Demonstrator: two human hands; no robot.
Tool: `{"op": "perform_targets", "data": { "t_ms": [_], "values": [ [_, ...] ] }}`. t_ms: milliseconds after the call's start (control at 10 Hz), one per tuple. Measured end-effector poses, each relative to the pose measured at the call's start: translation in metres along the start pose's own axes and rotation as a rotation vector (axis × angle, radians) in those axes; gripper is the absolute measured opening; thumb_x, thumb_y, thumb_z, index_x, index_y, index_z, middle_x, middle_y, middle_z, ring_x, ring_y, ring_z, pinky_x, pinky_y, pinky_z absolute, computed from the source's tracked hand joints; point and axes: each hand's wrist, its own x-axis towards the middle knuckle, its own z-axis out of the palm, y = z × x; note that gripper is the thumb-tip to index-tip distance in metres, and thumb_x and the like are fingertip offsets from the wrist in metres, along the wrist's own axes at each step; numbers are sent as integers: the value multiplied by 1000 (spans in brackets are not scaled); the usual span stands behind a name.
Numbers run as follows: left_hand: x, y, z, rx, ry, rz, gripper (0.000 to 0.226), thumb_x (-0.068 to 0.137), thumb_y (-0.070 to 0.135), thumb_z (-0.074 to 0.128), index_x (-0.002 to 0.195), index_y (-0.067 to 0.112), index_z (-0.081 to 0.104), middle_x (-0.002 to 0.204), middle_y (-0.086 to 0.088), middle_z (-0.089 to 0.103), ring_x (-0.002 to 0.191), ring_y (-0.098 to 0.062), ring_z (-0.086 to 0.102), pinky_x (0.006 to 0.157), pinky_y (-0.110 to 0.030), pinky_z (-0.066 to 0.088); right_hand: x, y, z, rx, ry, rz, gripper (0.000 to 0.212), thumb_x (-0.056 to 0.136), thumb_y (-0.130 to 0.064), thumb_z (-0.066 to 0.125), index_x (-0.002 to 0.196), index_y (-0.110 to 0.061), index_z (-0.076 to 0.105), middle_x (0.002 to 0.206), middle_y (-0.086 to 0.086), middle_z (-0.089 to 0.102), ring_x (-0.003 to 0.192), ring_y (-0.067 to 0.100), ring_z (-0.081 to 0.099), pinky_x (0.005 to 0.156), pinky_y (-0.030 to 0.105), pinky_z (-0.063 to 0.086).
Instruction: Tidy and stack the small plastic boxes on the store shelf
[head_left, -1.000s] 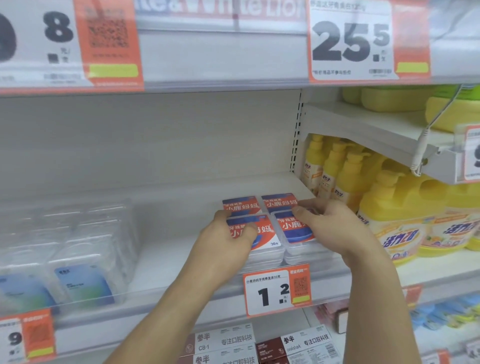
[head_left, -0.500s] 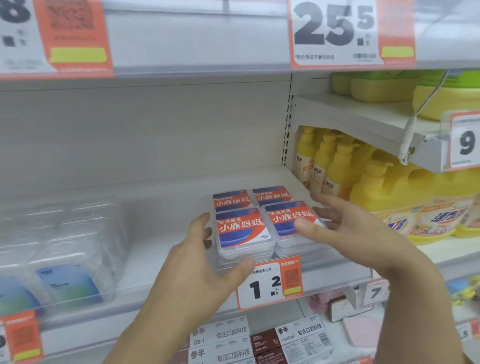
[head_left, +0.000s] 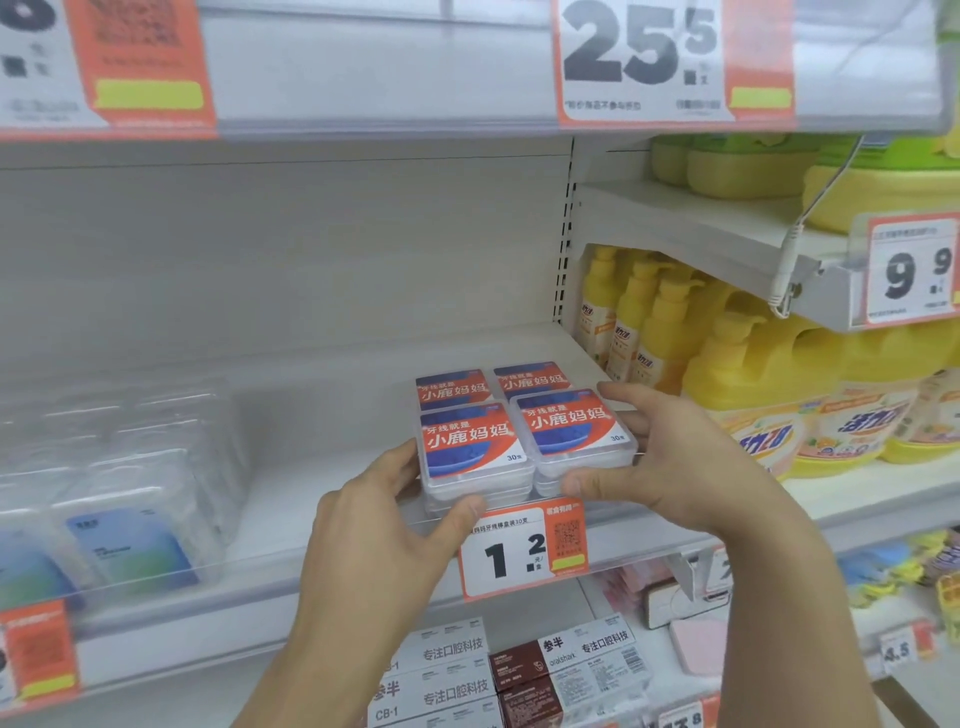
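Several small clear plastic boxes with red and blue labels stand in low stacks, two by two, at the shelf's front edge. My left hand (head_left: 384, 525) clasps the front left stack (head_left: 470, 447), thumb on its front and fingers on its left side. My right hand (head_left: 675, 467) clasps the front right stack (head_left: 571, 428), thumb on its front and fingers along its right side. The back left stack (head_left: 452, 387) and back right stack (head_left: 532, 379) stand right behind, untouched.
A 1.2 price tag (head_left: 522, 551) hangs on the shelf rail (head_left: 260, 587) below the stacks. Clear blister packs (head_left: 130, 499) fill the shelf's left. Yellow pump bottles (head_left: 737, 364) crowd the right bay. Toothpaste cartons (head_left: 509, 670) sit on the shelf below.
Both hands came off the box tops, drew back open, and have now closed in around the outer sides and fronts of the two front stacks. The camera moved closer.
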Motion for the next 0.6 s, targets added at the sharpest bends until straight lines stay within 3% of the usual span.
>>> {"op": "perform_targets", "data": {
  "t_ms": [100,200,300,400,500,600],
  "values": [
    [2,0,0,-22,-4,0,53,67,41,83,116,37,64,103,28,68,94,7,60,80,-16,45,-1,-3,1,-25,20,-12,101,50,-41,94,138,-28,48,101,-18,69,102,6,66,98,38,52],
    [2,-1,-1,-39,-25,-3,44,68,40,84,106,46,62,91,37,63,86,15,57,73,-6,40,-2,-5,1,-47,35,-18,98,50,-41,94,137,-27,50,106,-18,66,103,7,65,97,38,52],
    [2,0,-3,-40,-38,21,42,68,39,84,87,56,50,77,44,53,82,22,54,70,-1,37,-3,-6,0,-84,31,-13,105,51,-46,93,142,-26,45,119,-15,65,105,8,64,96,38,52],
    [4,-2,-3,-21,-61,28,43,67,39,84,89,54,50,76,43,54,83,19,56,69,-3,38,-4,-6,-1,-73,6,10,117,48,-50,92,149,-25,38,131,-13,60,113,11,62,99,42,51],
    [5,-2,-6,-16,-75,21,52,66,44,83,111,43,56,97,34,63,98,8,61,74,-10,41,-8,-12,-4,-70,92,30,123,44,-52,91,150,-24,33,142,-8,52,122,14,56,100,45,50],
    [2,0,-11,-34,-37,12,80,69,46,81,137,30,41,132,15,56,122,-5,51,90,-18,39,-11,-24,-7,-37,262,-72,105,51,-46,91,142,-19,47,134,-3,60,116,12,59,98,38,51]
  ]
}}
